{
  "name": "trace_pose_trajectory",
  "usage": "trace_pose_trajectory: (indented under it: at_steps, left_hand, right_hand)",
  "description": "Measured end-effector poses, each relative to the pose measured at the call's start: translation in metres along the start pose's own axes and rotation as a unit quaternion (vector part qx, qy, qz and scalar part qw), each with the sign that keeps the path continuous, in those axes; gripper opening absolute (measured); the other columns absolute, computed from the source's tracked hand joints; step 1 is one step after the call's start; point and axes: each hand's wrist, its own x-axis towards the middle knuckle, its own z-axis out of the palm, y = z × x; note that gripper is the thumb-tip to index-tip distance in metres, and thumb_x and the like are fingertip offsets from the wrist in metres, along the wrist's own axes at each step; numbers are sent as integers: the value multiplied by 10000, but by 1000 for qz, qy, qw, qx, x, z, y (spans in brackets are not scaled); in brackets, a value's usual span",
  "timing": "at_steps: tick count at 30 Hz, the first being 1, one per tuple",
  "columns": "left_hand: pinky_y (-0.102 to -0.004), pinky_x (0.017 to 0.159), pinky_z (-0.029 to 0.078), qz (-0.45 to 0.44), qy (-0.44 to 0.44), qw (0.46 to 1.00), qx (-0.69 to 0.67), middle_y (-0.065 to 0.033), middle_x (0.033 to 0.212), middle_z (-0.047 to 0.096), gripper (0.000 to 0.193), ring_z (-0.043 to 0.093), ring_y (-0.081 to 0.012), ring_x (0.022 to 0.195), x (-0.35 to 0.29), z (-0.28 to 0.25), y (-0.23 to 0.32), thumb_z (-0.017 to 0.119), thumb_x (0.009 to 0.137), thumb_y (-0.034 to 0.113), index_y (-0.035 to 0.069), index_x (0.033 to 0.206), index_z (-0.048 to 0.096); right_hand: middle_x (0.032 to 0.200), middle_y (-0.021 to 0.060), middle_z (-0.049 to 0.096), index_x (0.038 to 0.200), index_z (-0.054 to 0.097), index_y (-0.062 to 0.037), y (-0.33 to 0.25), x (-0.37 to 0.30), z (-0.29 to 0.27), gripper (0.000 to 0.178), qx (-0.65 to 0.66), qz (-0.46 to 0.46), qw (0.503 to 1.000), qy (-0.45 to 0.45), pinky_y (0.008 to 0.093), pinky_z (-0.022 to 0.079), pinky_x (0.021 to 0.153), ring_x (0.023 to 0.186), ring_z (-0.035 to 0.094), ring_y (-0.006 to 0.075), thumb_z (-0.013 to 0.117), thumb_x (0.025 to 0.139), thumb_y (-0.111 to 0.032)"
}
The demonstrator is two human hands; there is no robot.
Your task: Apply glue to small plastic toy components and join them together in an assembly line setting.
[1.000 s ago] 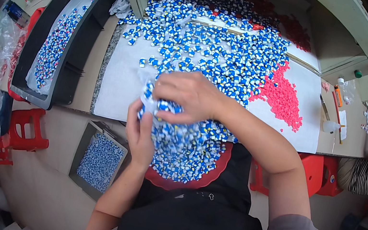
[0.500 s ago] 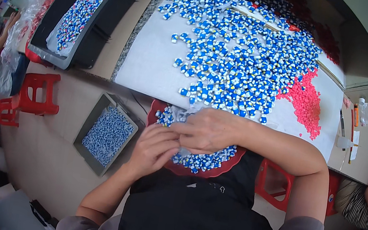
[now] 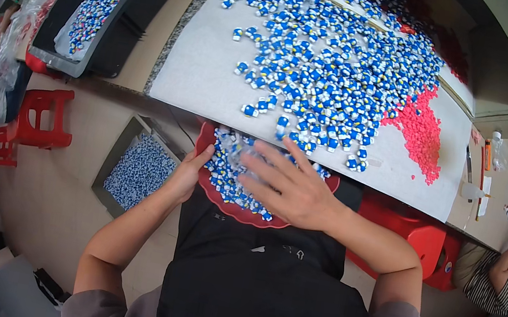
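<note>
A red basin with a scalloped rim sits at my lap, against the front edge of the table. Inside it lie many small blue-and-white pieces with yellow spots. Some crumpled see-through film shows among them, partly covered by fingers. My left hand grips the basin's left rim, thumb on top; its other fingers are mostly hidden. Over the right part of the basin my right hand is spread, slightly blurred, with nothing visible in it.
Loose blue-and-white pieces cover the white tabletop, with pink pieces at right. A black tray stands far left, a grey bin on the floor. Red stools stand left. Another person is at right.
My hands have come apart: the left moved to the basin's left rim, the right drew back to the right and spread its fingers. More of the basin's contents shows. The whole view has shifted slightly.
</note>
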Motion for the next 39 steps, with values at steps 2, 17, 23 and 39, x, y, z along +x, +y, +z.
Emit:
trace_pose_trajectory:
  at_steps: [2, 17, 23, 39]
  left_hand:
    - [-273, 878, 347, 16, 3, 1000, 7, -47, 1111, 506, 386, 476, -130, 1002, 3, -5, -8, 454, 864, 248, 26, 1177, 416]
    - [-269, 838, 379, 38, 54, 996, -54, -38, 1065, 531, 355, 497, -125, 960, -35, -36, -14, 473, 851, 239, 40, 1144, 446]
    - [-290, 842, 381, 45, 104, 986, -121, -36, 1064, 535, 334, 504, -130, 959, -56, -67, -30, 442, 860, 227, 44, 1139, 452]
    - [-390, 661, 514, 62, 367, 901, -223, -91, 993, 563, 366, 579, -211, 845, -115, -312, -133, 362, 845, 264, 51, 1137, 417]
  right_hand:
    - [1194, 135, 428, 1072, 499, -84, -4, -8, -17, 401, -18, 41, 998, 50, 476, 271, 938, 1135, 377, 319, 588, 681, -110]
    - [1064, 125, 511, 947, 569, -43, -39, -10, 31, 325, 122, 92, 986, 61, 399, 409, 818, 1008, 483, 304, 614, 627, -7]
    - [1127, 100, 492, 1018, 560, -90, -9, 10, -9, 361, -73, 167, 976, 116, 437, 325, 891, 1073, 432, 305, 596, 661, -53]
    - [1292, 130, 338, 1201, 416, -74, 28, 44, -4, 456, -185, 139, 973, 22, 441, 109, 1003, 1223, 261, 295, 429, 828, -336]
